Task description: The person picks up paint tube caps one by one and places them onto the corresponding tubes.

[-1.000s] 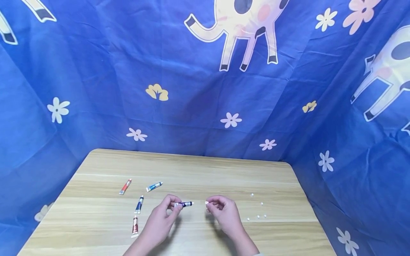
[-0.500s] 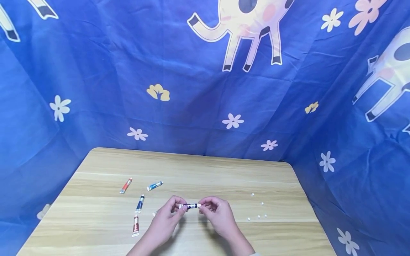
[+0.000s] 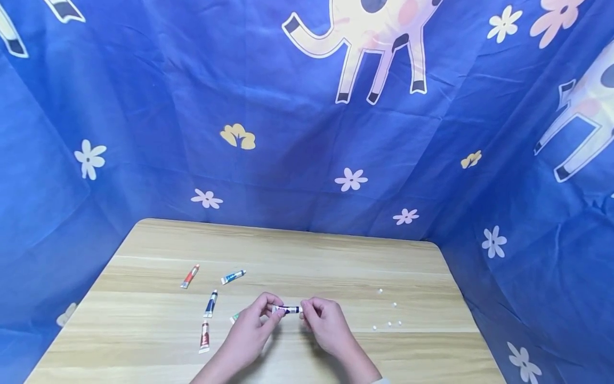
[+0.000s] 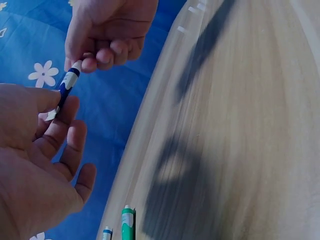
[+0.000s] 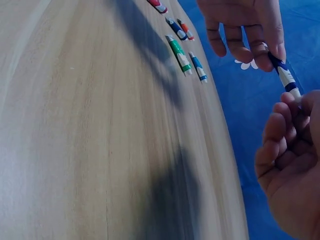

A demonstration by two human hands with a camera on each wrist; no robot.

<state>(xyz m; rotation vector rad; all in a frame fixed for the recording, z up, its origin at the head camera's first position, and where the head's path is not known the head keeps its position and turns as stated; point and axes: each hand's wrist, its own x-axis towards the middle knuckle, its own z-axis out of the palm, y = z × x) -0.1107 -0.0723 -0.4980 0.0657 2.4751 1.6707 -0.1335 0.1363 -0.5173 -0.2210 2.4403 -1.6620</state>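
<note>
My left hand pinches a small dark purple paint tube between thumb and fingers, held above the table and lying roughly level. At the tube's nozzle end, the thumb and fingers of my right hand pinch a white cap; the fingertips mostly cover it. In the left wrist view the tube slants up from the left hand to the right hand. A green paint tube lies on the table, partly hidden behind my left hand in the head view.
On the table's left lie an orange-red tube, a light blue tube, a dark blue tube and a dark red tube. Several small white caps are scattered to the right. A blue patterned cloth hangs behind the table.
My right hand has moved left, bringing the white cap from a gap away to the tube's nozzle end. The left hand has shifted slightly right, and part of the green tube now shows.
</note>
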